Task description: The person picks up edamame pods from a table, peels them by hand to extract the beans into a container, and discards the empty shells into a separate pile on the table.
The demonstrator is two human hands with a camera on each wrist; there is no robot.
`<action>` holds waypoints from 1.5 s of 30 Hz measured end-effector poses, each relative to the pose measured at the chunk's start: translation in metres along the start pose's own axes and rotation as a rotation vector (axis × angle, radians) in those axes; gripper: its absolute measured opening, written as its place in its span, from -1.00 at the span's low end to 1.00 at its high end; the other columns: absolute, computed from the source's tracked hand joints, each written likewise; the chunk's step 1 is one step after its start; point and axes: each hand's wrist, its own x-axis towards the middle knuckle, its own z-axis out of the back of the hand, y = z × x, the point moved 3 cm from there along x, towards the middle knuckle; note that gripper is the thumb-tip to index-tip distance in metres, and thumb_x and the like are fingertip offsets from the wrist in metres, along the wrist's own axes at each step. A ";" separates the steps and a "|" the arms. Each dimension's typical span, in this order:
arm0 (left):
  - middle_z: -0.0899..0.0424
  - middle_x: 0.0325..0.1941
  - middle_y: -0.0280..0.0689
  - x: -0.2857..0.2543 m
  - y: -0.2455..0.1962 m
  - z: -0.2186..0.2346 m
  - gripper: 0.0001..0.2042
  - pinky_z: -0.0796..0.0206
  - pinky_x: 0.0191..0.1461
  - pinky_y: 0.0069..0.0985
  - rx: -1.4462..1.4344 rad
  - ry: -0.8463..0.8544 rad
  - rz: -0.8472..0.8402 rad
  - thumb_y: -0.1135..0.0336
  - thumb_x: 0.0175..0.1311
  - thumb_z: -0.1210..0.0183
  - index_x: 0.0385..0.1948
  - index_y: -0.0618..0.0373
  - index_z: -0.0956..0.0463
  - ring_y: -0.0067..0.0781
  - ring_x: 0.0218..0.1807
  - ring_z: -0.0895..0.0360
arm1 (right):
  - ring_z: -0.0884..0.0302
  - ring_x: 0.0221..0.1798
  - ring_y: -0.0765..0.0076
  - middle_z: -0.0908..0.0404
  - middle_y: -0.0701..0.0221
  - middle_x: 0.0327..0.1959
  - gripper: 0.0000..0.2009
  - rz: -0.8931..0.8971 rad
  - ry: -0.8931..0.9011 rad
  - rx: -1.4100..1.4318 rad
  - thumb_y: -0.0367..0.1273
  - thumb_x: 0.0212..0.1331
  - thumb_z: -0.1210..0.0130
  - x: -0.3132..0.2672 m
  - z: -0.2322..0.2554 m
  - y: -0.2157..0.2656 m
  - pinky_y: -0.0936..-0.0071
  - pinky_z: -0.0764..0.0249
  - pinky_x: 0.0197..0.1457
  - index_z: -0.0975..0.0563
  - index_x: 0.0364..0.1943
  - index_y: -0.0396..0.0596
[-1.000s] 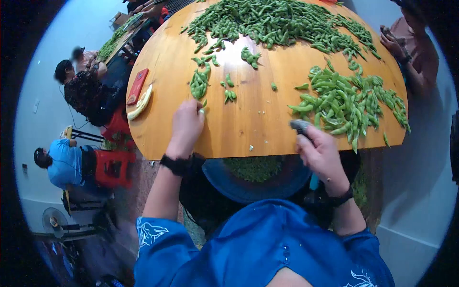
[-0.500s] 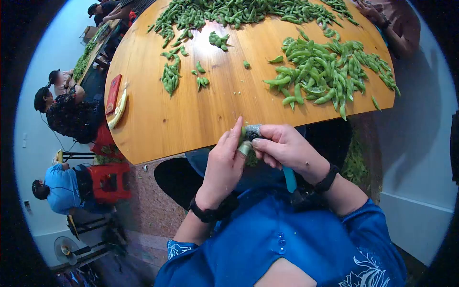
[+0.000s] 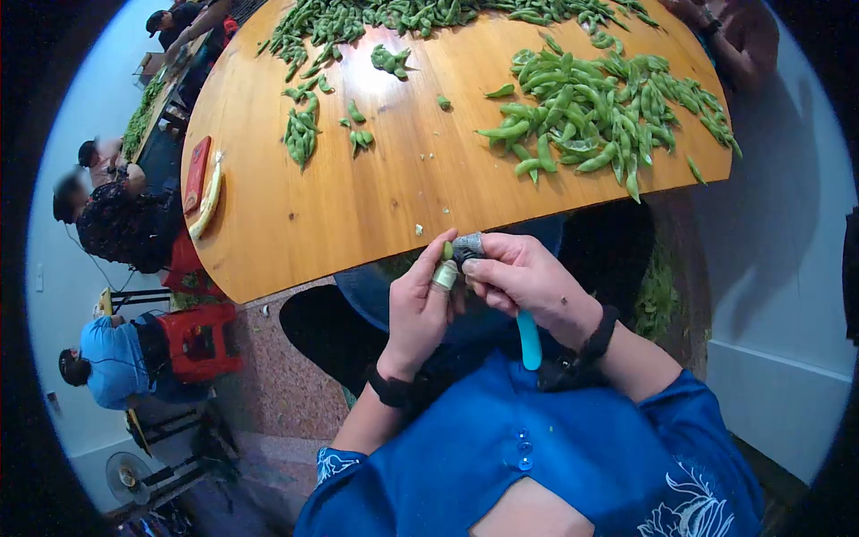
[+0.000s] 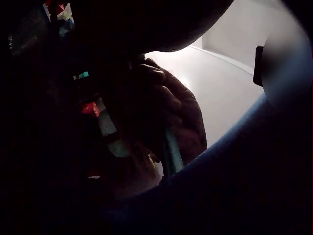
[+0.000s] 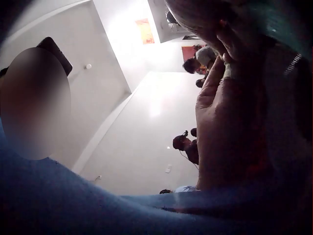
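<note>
Both hands meet just in front of the round wooden table's [image 3: 358, 206] near edge. My left hand [image 3: 440, 265] pinches a green bean pod [image 3: 446, 251]; its thumb wears a pale wrap. My right hand [image 3: 477, 259] grips a small tool with a grey head [image 3: 467, 243] and a teal handle [image 3: 529, 338], and the head touches the pod. The left wrist view is dark and shows the right hand's curled fingers [image 4: 171, 107] and the teal handle [image 4: 172, 154]. In the right wrist view the left hand [image 5: 220, 127] stands upright.
A heap of green pods [image 3: 599, 107] lies at the table's right, a small bunch [image 3: 300, 134] left of centre, a long pile [image 3: 403, 13] at the far edge. A red case [image 3: 196, 174] lies at the left rim. A blue basin [image 3: 367, 288] sits below the edge. Seated people and a red stool [image 3: 201, 345] are at the left.
My left hand left the pods on the table and came back to the near edge with a pod. My right hand moved left to meet it, and the tool now touches the pod.
</note>
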 end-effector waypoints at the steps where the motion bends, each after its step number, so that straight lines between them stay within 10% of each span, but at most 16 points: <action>1: -0.52 -0.36 -0.39 0.000 0.000 0.000 -0.61 -0.21 -0.52 -0.77 -0.024 0.039 -0.034 0.46 0.40 0.15 0.26 0.13 -0.28 -0.75 -0.52 -0.39 | -0.23 -0.70 0.80 -0.43 0.63 -0.59 -0.88 -0.004 -0.004 0.003 -0.39 0.29 0.05 0.000 0.001 0.000 0.80 -0.13 -0.69 -0.51 -0.24 -0.10; 13: -0.55 -0.44 -0.33 0.005 0.009 0.003 -0.70 -0.13 -0.61 -0.81 -0.514 -0.017 0.098 0.32 0.38 0.01 0.10 0.16 -0.33 -0.72 -0.63 -0.37 | -0.27 -0.69 0.82 -0.45 0.64 -0.60 -0.87 -0.004 -0.057 -0.113 -0.39 0.27 0.04 -0.003 0.002 0.008 0.81 -0.14 -0.67 -0.54 -0.32 -0.07; 16: -0.56 -0.49 -0.32 0.002 0.005 0.005 -0.79 -0.13 -0.64 -0.80 -0.537 -0.057 0.108 0.32 0.36 -0.03 -0.06 0.17 -0.39 -0.71 -0.67 -0.36 | -0.38 -0.66 0.61 -0.50 0.50 -0.61 -0.87 0.030 -0.084 -0.309 -0.41 0.23 0.01 -0.004 0.003 0.010 0.65 -0.27 -0.59 -0.55 -0.31 -0.13; 18: -0.56 -0.51 -0.33 0.003 0.001 0.009 -0.83 -0.13 -0.64 -0.80 -0.517 -0.054 0.127 0.33 0.35 -0.04 -0.11 0.16 -0.40 -0.70 -0.68 -0.35 | -0.51 -0.56 0.30 -0.53 0.26 -0.57 -0.86 0.438 -0.262 -0.770 -0.44 0.19 0.00 -0.009 0.003 0.023 0.44 -0.38 -0.45 -0.54 -0.27 -0.20; 21: -0.57 -0.44 -0.32 0.004 -0.002 0.008 -0.77 -0.21 -0.61 -0.79 -0.510 -0.028 0.243 0.36 0.33 -0.06 -0.05 0.20 -0.39 -0.69 -0.61 -0.41 | -0.55 -0.44 0.09 -0.51 0.09 -0.51 -0.84 0.401 -0.121 -0.723 -0.46 0.16 0.00 -0.006 -0.001 0.021 0.33 -0.42 -0.35 -0.52 -0.23 -0.24; 34: -0.48 -0.49 -0.48 0.006 0.001 0.010 -0.78 -0.05 -0.57 -0.78 -0.059 -0.214 -0.181 0.24 0.39 -0.04 -0.22 0.20 -0.56 -0.79 -0.63 -0.25 | -0.43 -0.58 0.53 -0.49 0.35 -0.61 -0.79 0.237 -0.116 -0.625 -0.44 0.20 0.03 -0.013 -0.003 0.020 0.51 -0.37 -0.48 -0.53 -0.12 -0.19; 38: -0.47 -0.43 -0.48 -0.004 -0.019 0.007 -0.78 -0.10 -0.52 -0.77 -0.133 -0.167 0.019 0.24 0.39 -0.03 -0.16 0.18 -0.54 -0.79 -0.58 -0.28 | -0.42 -0.65 0.60 -0.51 0.44 -0.61 -0.80 0.144 -0.088 -0.548 -0.42 0.22 0.03 -0.012 -0.005 0.022 0.58 -0.36 -0.57 -0.54 -0.15 -0.17; 45: -0.46 -0.32 -0.29 -0.004 -0.029 -0.002 -0.57 -0.31 -0.37 -0.64 0.282 -0.094 -0.149 0.64 0.21 0.04 0.16 0.22 -0.36 -0.55 -0.49 -0.39 | -0.40 -0.68 0.66 -0.51 0.51 -0.60 -0.85 0.099 -0.049 -0.477 -0.40 0.25 0.04 -0.007 -0.004 0.017 0.64 -0.33 -0.62 -0.53 -0.29 -0.17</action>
